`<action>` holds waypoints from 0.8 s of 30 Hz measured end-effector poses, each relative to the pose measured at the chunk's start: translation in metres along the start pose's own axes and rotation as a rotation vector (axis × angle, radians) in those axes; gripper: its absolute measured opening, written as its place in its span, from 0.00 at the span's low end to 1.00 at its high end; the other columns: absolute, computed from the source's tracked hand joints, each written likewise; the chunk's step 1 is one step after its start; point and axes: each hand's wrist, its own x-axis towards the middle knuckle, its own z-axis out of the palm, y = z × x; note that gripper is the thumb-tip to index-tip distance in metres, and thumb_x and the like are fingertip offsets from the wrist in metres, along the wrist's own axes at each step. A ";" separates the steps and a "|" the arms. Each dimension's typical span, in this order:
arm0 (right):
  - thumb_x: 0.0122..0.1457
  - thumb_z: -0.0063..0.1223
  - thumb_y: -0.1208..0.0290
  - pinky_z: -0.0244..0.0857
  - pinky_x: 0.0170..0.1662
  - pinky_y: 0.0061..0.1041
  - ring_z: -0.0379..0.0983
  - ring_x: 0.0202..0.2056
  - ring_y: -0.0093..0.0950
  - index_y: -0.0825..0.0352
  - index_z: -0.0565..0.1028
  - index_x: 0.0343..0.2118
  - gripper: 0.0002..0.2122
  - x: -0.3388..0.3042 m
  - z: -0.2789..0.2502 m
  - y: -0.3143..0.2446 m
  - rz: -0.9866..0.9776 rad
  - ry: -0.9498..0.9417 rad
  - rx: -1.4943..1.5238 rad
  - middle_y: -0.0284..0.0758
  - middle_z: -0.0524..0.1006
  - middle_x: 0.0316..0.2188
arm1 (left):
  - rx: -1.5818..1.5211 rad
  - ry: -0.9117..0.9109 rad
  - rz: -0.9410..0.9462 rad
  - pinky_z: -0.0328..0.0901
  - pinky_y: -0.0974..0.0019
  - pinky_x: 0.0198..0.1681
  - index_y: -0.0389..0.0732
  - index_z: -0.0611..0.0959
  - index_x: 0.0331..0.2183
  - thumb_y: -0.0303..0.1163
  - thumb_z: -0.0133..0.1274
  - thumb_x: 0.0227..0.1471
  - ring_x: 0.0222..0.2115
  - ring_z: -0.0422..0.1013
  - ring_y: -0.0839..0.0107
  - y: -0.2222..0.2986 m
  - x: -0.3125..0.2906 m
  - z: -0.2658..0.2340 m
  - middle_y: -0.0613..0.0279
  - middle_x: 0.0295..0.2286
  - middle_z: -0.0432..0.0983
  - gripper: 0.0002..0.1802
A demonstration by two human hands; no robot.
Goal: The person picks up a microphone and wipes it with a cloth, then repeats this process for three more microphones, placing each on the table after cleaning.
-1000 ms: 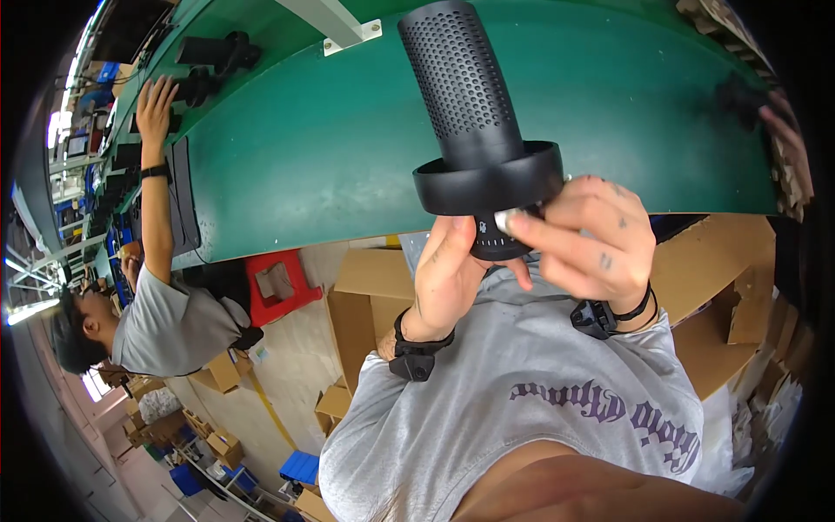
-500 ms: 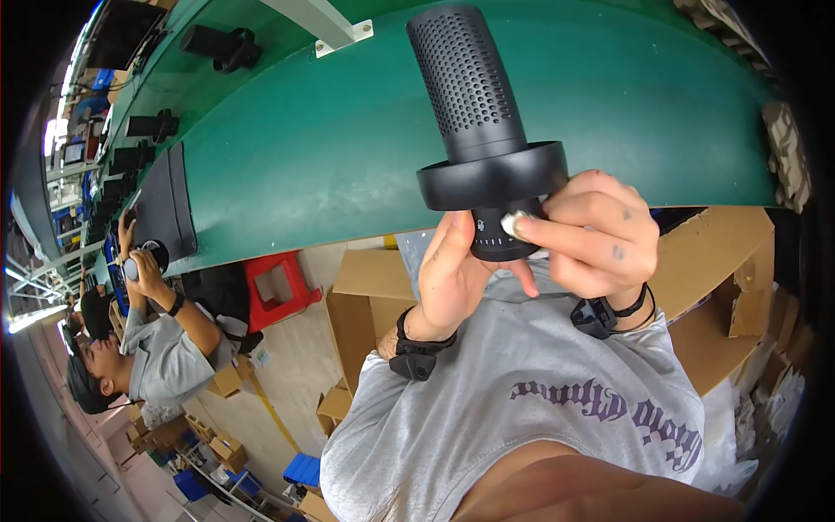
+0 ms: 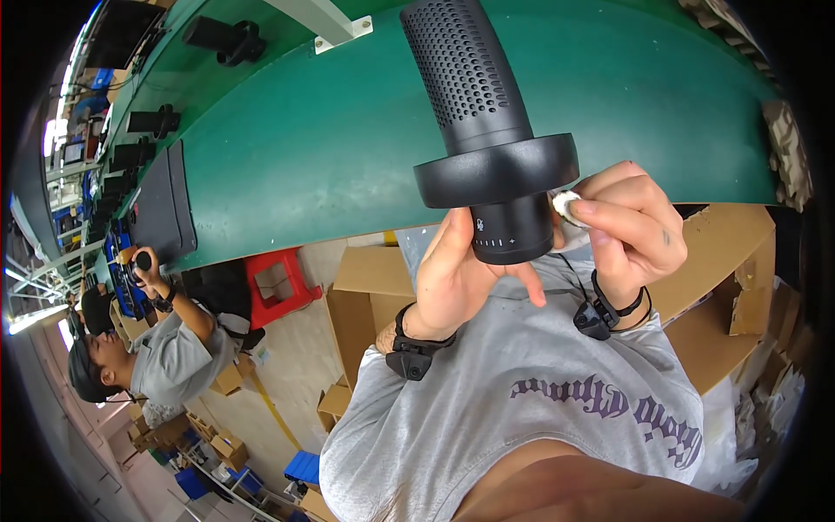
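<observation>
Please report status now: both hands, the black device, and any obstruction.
Left hand grips black cylindrical device at its lower end. Right hand presses small white pad against device's side. Green conveyor belt behind; nothing in the way.

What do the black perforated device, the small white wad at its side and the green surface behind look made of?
Black device: likely matte moulded plastic, with an even dull sheen and a neat hole grid. White wad: probably cloth or cotton, soft and crumpled in the right hand. Green surface: seemingly a smooth rubbery mat.
</observation>
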 end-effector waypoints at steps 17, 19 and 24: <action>0.31 0.51 0.85 0.62 0.20 0.21 0.69 0.18 0.25 0.72 0.81 0.31 0.18 -0.012 0.000 -0.005 -0.067 0.020 -0.091 0.34 0.73 0.19 | 0.399 0.089 0.174 0.70 0.61 0.30 0.39 0.63 0.57 0.53 0.34 0.62 0.46 0.69 0.61 -0.009 -0.008 0.000 0.50 0.50 0.67 0.32; 0.31 0.51 0.85 0.62 0.20 0.21 0.68 0.18 0.25 0.72 0.82 0.31 0.18 -0.013 0.003 -0.004 -0.070 0.034 -0.094 0.34 0.73 0.19 | 0.318 0.091 0.177 0.68 0.62 0.35 0.34 0.61 0.55 0.45 0.37 0.63 0.37 0.70 0.64 -0.010 -0.009 0.001 0.50 0.47 0.68 0.28; 0.33 0.52 0.90 0.62 0.24 0.24 0.69 0.22 0.30 0.76 0.78 0.32 0.18 -0.010 0.009 -0.005 -0.043 -0.093 -0.171 0.40 0.74 0.26 | 0.368 0.109 0.183 0.67 0.64 0.35 0.35 0.60 0.56 0.45 0.36 0.63 0.38 0.69 0.67 -0.014 -0.011 -0.004 0.53 0.46 0.67 0.28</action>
